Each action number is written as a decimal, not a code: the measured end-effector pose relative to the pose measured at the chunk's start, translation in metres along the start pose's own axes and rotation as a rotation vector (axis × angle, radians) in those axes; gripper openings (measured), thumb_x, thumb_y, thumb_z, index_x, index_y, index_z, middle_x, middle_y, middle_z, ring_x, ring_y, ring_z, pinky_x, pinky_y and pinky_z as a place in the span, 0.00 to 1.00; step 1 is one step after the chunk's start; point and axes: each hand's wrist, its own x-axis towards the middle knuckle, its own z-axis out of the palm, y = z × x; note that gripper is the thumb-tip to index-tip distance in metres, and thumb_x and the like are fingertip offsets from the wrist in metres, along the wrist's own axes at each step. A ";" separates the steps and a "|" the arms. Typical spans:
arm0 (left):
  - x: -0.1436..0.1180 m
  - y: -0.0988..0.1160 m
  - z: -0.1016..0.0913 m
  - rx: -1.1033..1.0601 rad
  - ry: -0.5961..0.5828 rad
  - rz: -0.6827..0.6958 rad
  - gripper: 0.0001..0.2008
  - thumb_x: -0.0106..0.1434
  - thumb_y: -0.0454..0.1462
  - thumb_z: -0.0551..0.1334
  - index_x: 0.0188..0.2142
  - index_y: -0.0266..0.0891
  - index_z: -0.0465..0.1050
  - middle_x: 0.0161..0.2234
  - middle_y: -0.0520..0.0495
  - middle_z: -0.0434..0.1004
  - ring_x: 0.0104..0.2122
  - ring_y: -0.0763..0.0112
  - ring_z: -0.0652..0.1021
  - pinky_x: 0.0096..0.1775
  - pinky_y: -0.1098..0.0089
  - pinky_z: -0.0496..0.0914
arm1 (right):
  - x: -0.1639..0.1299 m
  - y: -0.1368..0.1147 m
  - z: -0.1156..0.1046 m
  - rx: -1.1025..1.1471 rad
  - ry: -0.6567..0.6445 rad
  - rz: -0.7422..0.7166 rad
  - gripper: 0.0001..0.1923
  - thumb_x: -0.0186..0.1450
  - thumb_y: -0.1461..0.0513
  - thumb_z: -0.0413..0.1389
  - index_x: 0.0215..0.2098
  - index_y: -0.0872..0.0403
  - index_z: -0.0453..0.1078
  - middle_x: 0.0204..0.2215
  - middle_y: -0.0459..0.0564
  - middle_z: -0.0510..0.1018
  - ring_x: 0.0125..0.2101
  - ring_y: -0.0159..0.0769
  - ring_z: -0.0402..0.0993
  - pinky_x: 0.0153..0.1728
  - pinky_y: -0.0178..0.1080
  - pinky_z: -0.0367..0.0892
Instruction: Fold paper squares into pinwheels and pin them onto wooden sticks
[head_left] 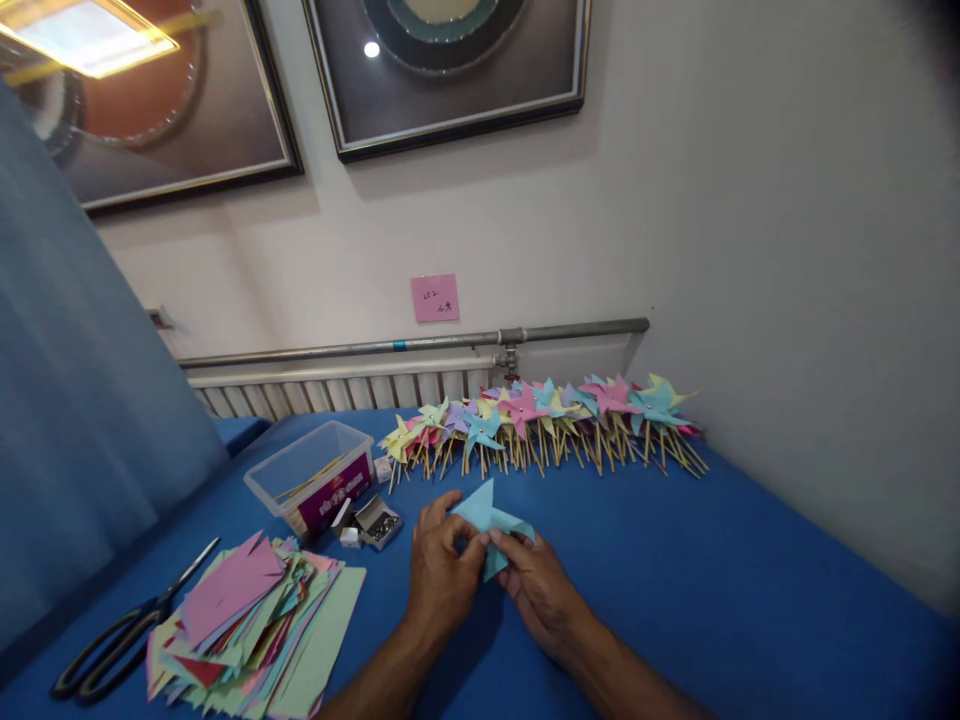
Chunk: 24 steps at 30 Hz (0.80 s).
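Between both hands, above the blue table, is a light blue paper pinwheel (480, 503) with its blades partly folded in. My left hand (444, 560) pinches it near the centre, thumb and forefinger pressed together. From the other side my right hand (536, 585) grips it, the thumb meeting the left fingertips at the middle. Whether a pin is between the fingertips I cannot tell. Left of my hands lies an opened small box of metal pins (385, 524). Finished pinwheels on sticks (525, 410) lie in a long heap beyond my hands.
A clear plastic tub (309, 465) holding a few sticks stands at the left. In front of it are stacked coloured paper sheets (255, 630) and black-handled scissors (135, 625). A blue curtain (82, 400) hangs at far left; a radiator (337, 390) and wall border the back.
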 end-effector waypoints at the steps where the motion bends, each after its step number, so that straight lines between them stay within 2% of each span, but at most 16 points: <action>1: 0.000 -0.001 0.000 -0.014 -0.009 -0.011 0.09 0.58 0.34 0.65 0.22 0.40 0.73 0.55 0.40 0.75 0.57 0.52 0.71 0.59 0.51 0.61 | 0.000 -0.001 0.000 -0.017 -0.002 -0.008 0.22 0.47 0.56 0.75 0.37 0.53 0.78 0.34 0.48 0.83 0.34 0.37 0.78 0.36 0.37 0.71; 6: 0.008 -0.005 -0.005 -0.189 0.056 -0.130 0.04 0.53 0.35 0.68 0.28 0.40 0.75 0.53 0.38 0.76 0.55 0.52 0.74 0.57 0.54 0.63 | 0.009 -0.004 -0.007 -0.175 -0.003 -0.052 0.20 0.49 0.53 0.73 0.36 0.54 0.78 0.32 0.48 0.83 0.31 0.38 0.77 0.35 0.39 0.70; 8: 0.015 -0.008 -0.009 -0.314 0.043 -0.250 0.12 0.50 0.38 0.70 0.35 0.38 0.76 0.48 0.38 0.79 0.49 0.53 0.77 0.52 0.56 0.68 | 0.012 -0.006 -0.010 -0.288 -0.048 -0.063 0.18 0.50 0.52 0.72 0.34 0.54 0.78 0.28 0.47 0.82 0.27 0.36 0.75 0.32 0.38 0.68; 10: 0.021 -0.010 -0.013 -0.454 -0.061 -0.377 0.22 0.45 0.40 0.73 0.40 0.36 0.76 0.40 0.39 0.81 0.41 0.54 0.79 0.44 0.59 0.72 | 0.012 -0.009 -0.013 -0.378 -0.113 -0.049 0.18 0.52 0.52 0.70 0.32 0.55 0.77 0.24 0.46 0.80 0.25 0.34 0.73 0.30 0.37 0.66; 12: 0.025 -0.011 -0.018 -0.582 -0.232 -0.454 0.28 0.41 0.40 0.75 0.42 0.34 0.75 0.36 0.40 0.81 0.35 0.57 0.80 0.38 0.63 0.72 | 0.010 -0.012 -0.013 -0.422 -0.178 -0.015 0.18 0.53 0.51 0.69 0.32 0.55 0.77 0.23 0.45 0.79 0.25 0.34 0.73 0.29 0.36 0.65; 13: 0.026 -0.010 -0.020 -0.622 -0.307 -0.468 0.29 0.39 0.39 0.75 0.42 0.34 0.75 0.34 0.42 0.81 0.33 0.59 0.79 0.36 0.65 0.72 | 0.008 -0.014 -0.012 -0.434 -0.204 -0.001 0.18 0.53 0.51 0.69 0.32 0.55 0.76 0.24 0.45 0.79 0.25 0.34 0.73 0.29 0.36 0.65; 15: 0.026 -0.009 -0.022 -0.640 -0.384 -0.475 0.28 0.39 0.37 0.75 0.42 0.34 0.74 0.31 0.47 0.80 0.29 0.65 0.78 0.31 0.70 0.70 | 0.005 -0.017 -0.008 -0.461 -0.240 0.024 0.18 0.53 0.50 0.69 0.31 0.55 0.75 0.24 0.45 0.78 0.25 0.33 0.72 0.29 0.36 0.65; 19: 0.022 -0.003 -0.024 -0.549 -0.399 -0.480 0.24 0.39 0.34 0.74 0.38 0.36 0.73 0.25 0.54 0.75 0.23 0.73 0.73 0.25 0.74 0.65 | 0.001 -0.020 -0.003 -0.525 -0.260 0.052 0.20 0.50 0.50 0.71 0.28 0.56 0.73 0.21 0.42 0.75 0.22 0.30 0.69 0.26 0.34 0.62; 24: 0.020 0.001 -0.024 -0.524 -0.452 -0.458 0.16 0.42 0.33 0.70 0.33 0.37 0.72 0.22 0.56 0.72 0.21 0.76 0.71 0.24 0.75 0.63 | 0.004 -0.019 -0.007 -0.538 -0.289 0.054 0.20 0.50 0.50 0.70 0.28 0.56 0.72 0.21 0.42 0.75 0.22 0.29 0.67 0.25 0.33 0.61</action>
